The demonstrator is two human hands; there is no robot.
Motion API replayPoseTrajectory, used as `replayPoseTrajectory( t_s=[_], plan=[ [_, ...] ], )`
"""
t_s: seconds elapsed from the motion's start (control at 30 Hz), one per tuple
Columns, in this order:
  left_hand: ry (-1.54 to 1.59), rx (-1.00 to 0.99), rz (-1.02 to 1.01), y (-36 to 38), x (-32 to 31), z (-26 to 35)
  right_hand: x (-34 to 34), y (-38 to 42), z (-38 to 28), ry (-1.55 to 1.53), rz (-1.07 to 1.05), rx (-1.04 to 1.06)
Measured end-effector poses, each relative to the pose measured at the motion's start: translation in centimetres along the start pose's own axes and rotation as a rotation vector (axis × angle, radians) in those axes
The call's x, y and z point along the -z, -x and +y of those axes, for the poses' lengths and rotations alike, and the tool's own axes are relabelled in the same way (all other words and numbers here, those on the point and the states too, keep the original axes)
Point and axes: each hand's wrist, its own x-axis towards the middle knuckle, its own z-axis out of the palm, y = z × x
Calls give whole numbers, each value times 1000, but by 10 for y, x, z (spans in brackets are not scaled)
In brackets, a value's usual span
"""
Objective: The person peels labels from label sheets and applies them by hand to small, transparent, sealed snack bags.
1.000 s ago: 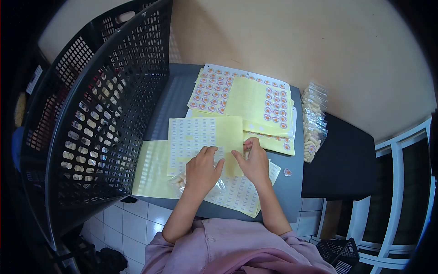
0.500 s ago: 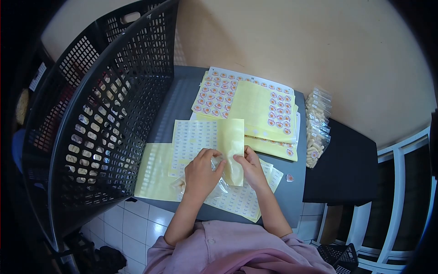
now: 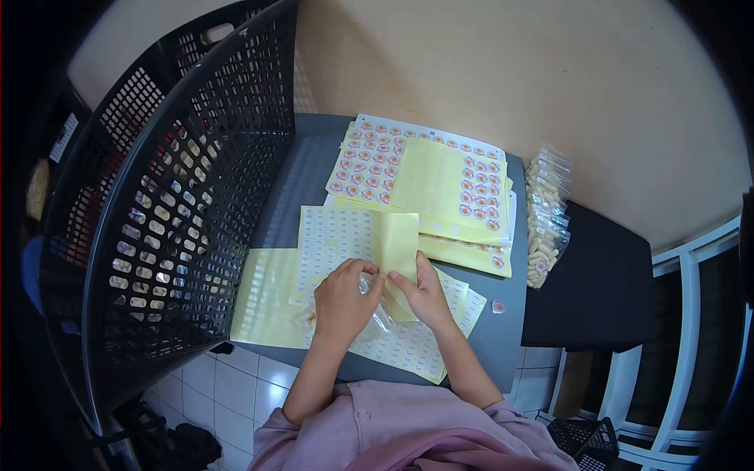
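My left hand (image 3: 342, 300) is curled over a clear plastic bag (image 3: 382, 320) with pale contents, part of it hidden under the palm. Its thumb and forefinger reach the folded part of a yellow label sheet (image 3: 336, 228) printed with rows of small text. Gripping that sheet's right edge is my right hand (image 3: 425, 293), thumb on the front and fingers behind. More label sheets (image 3: 408, 352) lie beneath both hands. One loose round sticker (image 3: 498, 307) sits on the grey table (image 3: 503, 345) to the right.
A tall black perforated basket (image 3: 188, 188) stands at the left. Behind the hands are stacked sheets of round stickers (image 3: 369, 161). Filled clear packets (image 3: 543, 224) line up at the right on a black surface (image 3: 601, 282), near the wall (image 3: 503, 71).
The folded part of the label sheet has tilted and dropped slightly. My right hand has shifted a little left, its thumb closer to my left thumb. My left hand stays nearly in place.
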Motion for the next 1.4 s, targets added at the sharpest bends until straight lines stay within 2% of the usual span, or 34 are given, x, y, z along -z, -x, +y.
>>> replayPoseTrajectory(
  t_s=[0.67,0.73,1.1,1.17,1.27,1.33,1.37,1.4],
  plan=[
    [-23,9,0,-2,-2,-2,-1,2,-5,139,30,66],
    [-26,10,6,-1,-3,-1,-1,2,-5,2,51,-34],
    [-2,53,-19,-4,-1,-4,1,0,-4,27,77,-4],
    [51,9,38,-4,0,-9,4,-1,-3,34,93,-15],
    [143,45,-13,-5,7,-14,7,-3,-3,69,133,-46],
    [232,76,-63,-5,19,-9,4,0,-16,274,239,75],
    [319,108,-113,-4,25,-7,3,0,-20,273,238,77],
    [318,107,-111,-3,28,-5,3,0,-22,508,397,219]
  ],
)
